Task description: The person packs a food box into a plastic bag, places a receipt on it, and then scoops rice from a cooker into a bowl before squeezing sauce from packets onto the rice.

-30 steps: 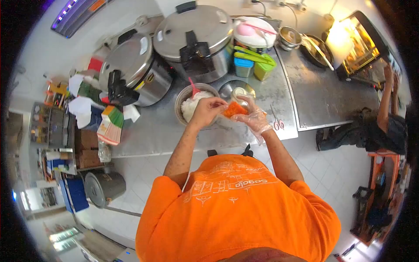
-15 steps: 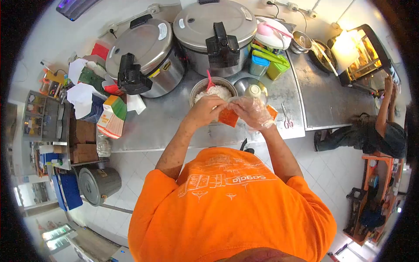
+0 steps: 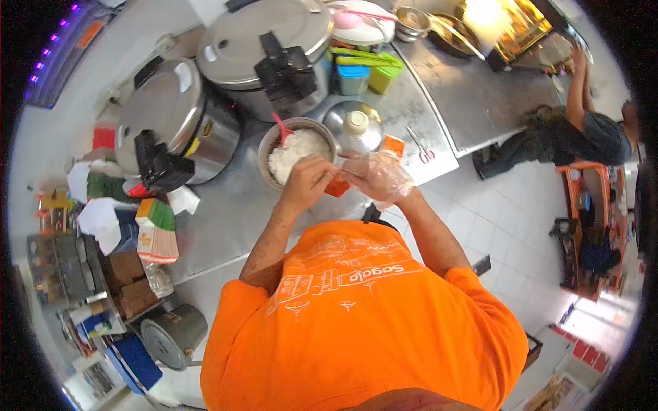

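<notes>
My left hand (image 3: 308, 182) is bare, its fingers pinched together beside the near right rim of a metal pot (image 3: 263, 159). White rice (image 3: 296, 152) fills the pot, and a pink spoon (image 3: 282, 129) stands in it. A clear plastic glove covers my right hand (image 3: 378, 178), whose closed fingers meet the left fingertips. Between both hands is an orange packet (image 3: 336, 187), partly hidden by the fingers. A second orange packet (image 3: 393, 145) lies just beyond my right hand, near a round metal lid (image 3: 353, 123) with a pale knob.
Two large steel cookers (image 3: 264, 41) (image 3: 161, 116) stand behind the pot. Red-handled scissors (image 3: 423, 153) lie on the metal table at the right. Lidded containers (image 3: 354, 79), folded boxes (image 3: 157, 233) and a frying pan (image 3: 452, 35) are around. Another person (image 3: 582, 130) is at the far right.
The view has turned and shifted, so the cookers and pot appear further left. Both hands remain together at the packet, now with more of the rice showing.
</notes>
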A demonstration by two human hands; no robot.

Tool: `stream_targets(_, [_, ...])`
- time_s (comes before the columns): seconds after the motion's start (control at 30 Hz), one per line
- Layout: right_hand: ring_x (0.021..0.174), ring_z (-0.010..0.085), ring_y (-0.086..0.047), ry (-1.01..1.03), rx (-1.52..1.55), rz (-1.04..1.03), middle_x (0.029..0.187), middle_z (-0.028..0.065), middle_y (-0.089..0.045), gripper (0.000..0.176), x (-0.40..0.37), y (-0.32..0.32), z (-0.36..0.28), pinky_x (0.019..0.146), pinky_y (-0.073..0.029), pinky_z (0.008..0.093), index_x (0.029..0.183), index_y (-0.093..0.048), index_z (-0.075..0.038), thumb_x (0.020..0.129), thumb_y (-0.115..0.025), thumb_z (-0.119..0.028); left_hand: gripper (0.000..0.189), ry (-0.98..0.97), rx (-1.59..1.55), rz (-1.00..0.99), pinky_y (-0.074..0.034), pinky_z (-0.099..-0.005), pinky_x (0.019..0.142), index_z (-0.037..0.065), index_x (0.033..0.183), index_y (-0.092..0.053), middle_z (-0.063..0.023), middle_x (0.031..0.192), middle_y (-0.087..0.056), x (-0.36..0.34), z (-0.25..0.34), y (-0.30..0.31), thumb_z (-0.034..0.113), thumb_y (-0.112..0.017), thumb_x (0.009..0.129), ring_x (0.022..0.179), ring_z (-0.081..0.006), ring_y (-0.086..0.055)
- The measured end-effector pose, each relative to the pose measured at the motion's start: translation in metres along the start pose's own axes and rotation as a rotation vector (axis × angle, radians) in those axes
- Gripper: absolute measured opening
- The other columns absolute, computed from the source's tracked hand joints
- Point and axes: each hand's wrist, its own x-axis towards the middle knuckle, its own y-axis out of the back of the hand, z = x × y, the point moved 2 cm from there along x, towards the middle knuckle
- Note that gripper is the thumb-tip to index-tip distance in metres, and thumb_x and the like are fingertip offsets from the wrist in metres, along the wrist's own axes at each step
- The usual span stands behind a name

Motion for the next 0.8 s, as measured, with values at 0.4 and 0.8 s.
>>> stream_targets(0.4, [0.073, 0.032, -0.066, -0.457, 0.619, 0.21, 0.074, 0.017, -0.065, 0.022, -0.025, 0.015, 0.086, 0.069, -0.053, 0.0396, 0.089, -0.066, -0.001, 0.092, -0.057, -0.021, 0.026, 0.826, -1.373, 0.228, -0.059, -0.0309, 0.066, 0.01, 0.116, -0.057, -0.001, 0.101, -0.065, 0.0, -0.032, -0.106, 0.025, -0.061, 0.095, 0.085, -0.0125, -0.064])
stream_targets(0.8, [0.108, 0.0339, -0.063, -1.02, -0.536, -0.26, 0.111, 0.0206, -0.066, 0.041, -0.107, -0.003, 0.329, 0.089, -0.05, 0.0437, 0.114, -0.062, -0.004, 0.082, -0.063, -0.029, 0.031, 0.908, -1.233, 0.524, -0.058, -0.0357, 0.072, 0.012, 0.121, -0.052, -0.0034, 0.113, -0.06, 0.014, -0.031, -0.139, 0.031, -0.056, 0.097, 0.099, -0.0149, -0.061])
